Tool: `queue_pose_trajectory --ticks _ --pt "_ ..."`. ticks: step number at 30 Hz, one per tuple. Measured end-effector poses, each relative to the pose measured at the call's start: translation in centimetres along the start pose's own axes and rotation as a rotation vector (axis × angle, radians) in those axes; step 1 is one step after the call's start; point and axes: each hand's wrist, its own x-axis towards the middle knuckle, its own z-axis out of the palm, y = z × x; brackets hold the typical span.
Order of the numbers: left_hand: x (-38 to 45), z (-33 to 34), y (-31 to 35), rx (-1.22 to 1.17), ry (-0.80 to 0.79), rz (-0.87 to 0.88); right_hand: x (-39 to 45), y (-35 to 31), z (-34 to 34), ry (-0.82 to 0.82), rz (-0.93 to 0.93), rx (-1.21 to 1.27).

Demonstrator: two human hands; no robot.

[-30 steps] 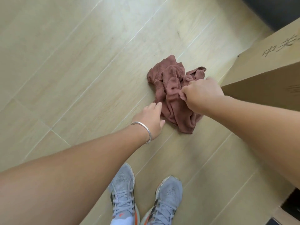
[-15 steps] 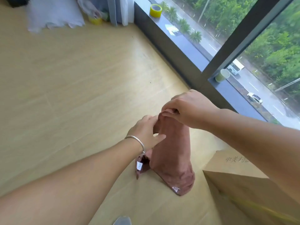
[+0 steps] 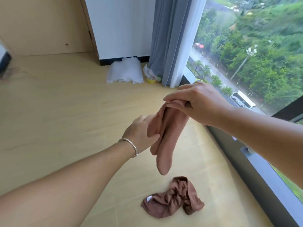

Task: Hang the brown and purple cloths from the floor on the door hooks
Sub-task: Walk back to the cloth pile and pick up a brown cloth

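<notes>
Since a moment ago I lifted the brown cloth (image 3: pixel 165 136) higher at frame centre, right hand (image 3: pixel 198 102) pinching its top, left hand (image 3: pixel 141 135) holding its side; next I need door hooks, unseen here.

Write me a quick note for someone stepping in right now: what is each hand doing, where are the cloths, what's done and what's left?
Right hand pinches the top of a brown cloth, which hangs clear of the floor.
Left hand touches its side, fingers hidden behind the cloth.
A second, darker brownish cloth lies crumpled on the floor below.
Done: one cloth lifted.
Left: hang it, then pick up and hang the other. No door hooks in view.
</notes>
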Motion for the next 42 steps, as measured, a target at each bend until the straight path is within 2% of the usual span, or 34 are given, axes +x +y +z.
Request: queue_pose_trajectory --ticks 3,7,11,14,16,19,23,26,29,32,37,42 --pt "-0.7 -3.1 -1.1 0.047 0.195 -0.073 2.2 -2.3 -0.7 0.061 -0.097 0.011" --pt "-2.9 -5.7 -3.1 0.181 0.363 -0.108 2.8 -4.6 0.3 0.092 -0.154 0.034" --pt "-7.8 -7.1 -7.1 0.338 0.424 -0.372 -0.7 -6.4 3.7 -0.04 -0.147 0.004" --pt "-13.0 -7.4 -10.4 0.494 0.442 -0.475 -4.9 -8.1 7.6 -0.162 -0.16 -0.044" --pt "-17.5 -6.9 -12.7 0.62 0.364 -0.474 -8.4 -9.9 11.0 -0.201 -0.131 -0.034" --pt "-25.3 -5.3 -16.2 0.79 0.153 -0.496 -14.2 -13.7 16.7 -0.298 -0.047 -0.005" --pt "-34.8 -1.9 -20.2 0.885 -0.16 -0.609 -21.0 -19.4 23.3 -0.545 0.001 -0.08" --pt "-41.2 1.0 -22.2 0.899 -0.322 -0.66 -25.4 -23.1 26.6 -0.807 0.057 -0.125" --pt "-46.7 3.6 -23.6 0.895 -0.476 -0.68 -28.5 -26.2 28.6 -0.981 0.046 -0.129" --pt "-49.8 4.7 -24.7 0.854 -0.571 -0.698 -29.2 -28.7 29.7 -1.079 0.053 -0.133" --pt "-50.2 2.7 -28.4 0.779 -0.631 -0.77 -25.9 -31.4 31.7 -1.159 0.055 -0.222" --pt "-46.8 -3.7 -32.5 0.806 -0.606 -0.78 -17.4 -32.9 32.7 -1.062 0.124 -0.282"
